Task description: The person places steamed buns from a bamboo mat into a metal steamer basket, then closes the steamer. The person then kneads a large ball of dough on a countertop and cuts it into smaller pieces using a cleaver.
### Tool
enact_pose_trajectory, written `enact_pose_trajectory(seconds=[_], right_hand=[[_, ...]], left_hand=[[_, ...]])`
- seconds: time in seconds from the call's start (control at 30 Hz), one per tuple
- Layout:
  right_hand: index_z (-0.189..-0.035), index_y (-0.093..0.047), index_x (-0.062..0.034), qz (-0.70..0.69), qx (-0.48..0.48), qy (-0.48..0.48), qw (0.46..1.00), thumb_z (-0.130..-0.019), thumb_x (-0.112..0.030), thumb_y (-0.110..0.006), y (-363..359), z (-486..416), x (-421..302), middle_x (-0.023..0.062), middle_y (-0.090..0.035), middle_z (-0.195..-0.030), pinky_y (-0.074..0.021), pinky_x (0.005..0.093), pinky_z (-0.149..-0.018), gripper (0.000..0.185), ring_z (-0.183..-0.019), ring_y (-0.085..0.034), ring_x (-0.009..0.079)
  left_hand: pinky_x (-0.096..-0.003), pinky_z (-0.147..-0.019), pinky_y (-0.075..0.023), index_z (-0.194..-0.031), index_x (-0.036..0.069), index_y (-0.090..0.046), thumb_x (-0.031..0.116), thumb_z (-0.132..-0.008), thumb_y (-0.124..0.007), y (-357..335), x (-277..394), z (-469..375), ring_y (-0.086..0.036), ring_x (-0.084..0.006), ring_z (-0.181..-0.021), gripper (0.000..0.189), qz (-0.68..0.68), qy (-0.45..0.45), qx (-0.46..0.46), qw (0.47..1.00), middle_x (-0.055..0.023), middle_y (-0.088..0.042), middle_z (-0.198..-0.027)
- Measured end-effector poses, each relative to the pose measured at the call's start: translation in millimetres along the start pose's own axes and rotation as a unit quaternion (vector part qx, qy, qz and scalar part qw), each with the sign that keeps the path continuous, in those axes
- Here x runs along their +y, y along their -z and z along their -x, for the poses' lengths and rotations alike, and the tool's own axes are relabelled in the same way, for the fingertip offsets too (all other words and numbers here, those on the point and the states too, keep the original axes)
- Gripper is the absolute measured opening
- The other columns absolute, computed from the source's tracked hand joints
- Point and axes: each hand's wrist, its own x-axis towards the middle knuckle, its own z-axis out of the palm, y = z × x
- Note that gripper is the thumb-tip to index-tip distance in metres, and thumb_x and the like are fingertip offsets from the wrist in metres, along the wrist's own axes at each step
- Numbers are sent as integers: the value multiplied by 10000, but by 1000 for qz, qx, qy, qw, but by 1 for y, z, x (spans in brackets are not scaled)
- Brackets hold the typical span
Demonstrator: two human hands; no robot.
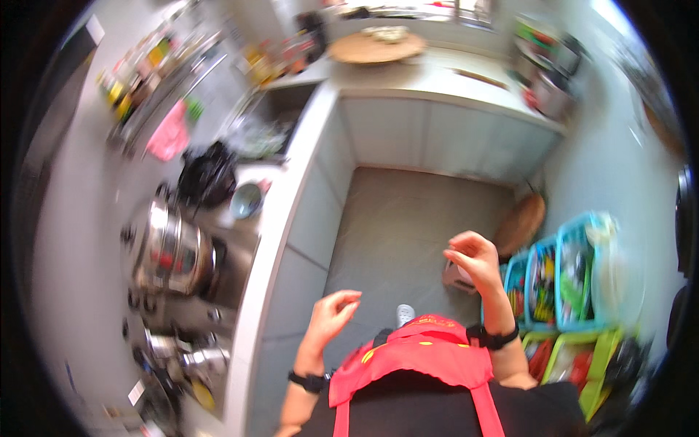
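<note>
Over the grey floor, my left hand [334,317] is raised in front of the red apron [415,355], its fingers loosely curled and holding nothing. My right hand [474,258] is also lifted and empty, thumb and fingers apart, with a small pinkish stool [458,277] beneath it and blue plastic baskets [579,273] to its right. Left of my left hand runs the white counter edge [256,306]. On that counter stand a steel steamer pot [175,251], a pale blue bowl [247,200] and a black plastic bag [207,177].
A sink [289,109] is set in the counter at upper left. On the far counter are a round wooden board [377,49] with pale pieces and a rice-cooker-like appliance [549,95]. A round wooden lid or board [521,221] leans at the right wall, near green baskets [595,377].
</note>
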Motion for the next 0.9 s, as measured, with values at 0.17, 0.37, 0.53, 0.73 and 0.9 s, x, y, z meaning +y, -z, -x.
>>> enact_pose_trajectory(seconds=[0.17, 0.37, 0.53, 0.73, 0.9], right_hand=[[-895, -668, 37, -9, -11, -74, 997, -856, 4, -675, 22, -19, 22, 41, -643, -739, -456, 212, -587, 51, -656, -584, 86], [-879, -668, 6, -15, 22, -113, 993, -865, -23, -682, 23, -48, 45, 20, -652, -758, -462, 205, -592, 35, -645, -577, 75], [-823, -668, -30, 17, 10, -106, 994, -815, -11, -731, 3, -108, 49, -16, -640, -732, -442, 193, -594, 67, -653, -558, 47], [-800, -649, -28, 61, 35, -47, 996, -826, -55, -747, -42, -230, 24, -43, -617, -708, -405, 175, -568, 105, -641, -528, 15], [-842, -668, -12, 94, 54, 114, 988, -848, -60, -726, -73, -336, -38, -31, -627, -748, -413, 179, -591, 75, -677, -521, 20]], left_hand=[[-235, -595, -499, -1126, 53, -668, 138, -897, -629, -4, 16, -46, -603, -69, -698, 247, 15, 1, 50, 999, -28, -692, -877], [-223, -568, -491, -1121, 71, -674, 158, -904, -635, 35, 12, -102, -604, -63, -671, 237, -23, 33, 110, 993, -25, -706, -879], [-205, -553, -479, -1110, 70, -671, 137, -911, -619, 87, -5, -141, -598, -63, -660, 216, 102, 91, 168, 976, -52, -706, -916], [-208, -553, -479, -1109, 32, -660, 105, -911, -602, 157, -23, -210, -598, -74, -646, 219, 110, 78, 187, 973, -61, -700, -915], [-209, -549, -475, -1111, 27, -660, 91, -898, -618, 195, -20, -269, -603, -80, -648, 226, 145, 55, 150, 976, -63, -699, -916]])
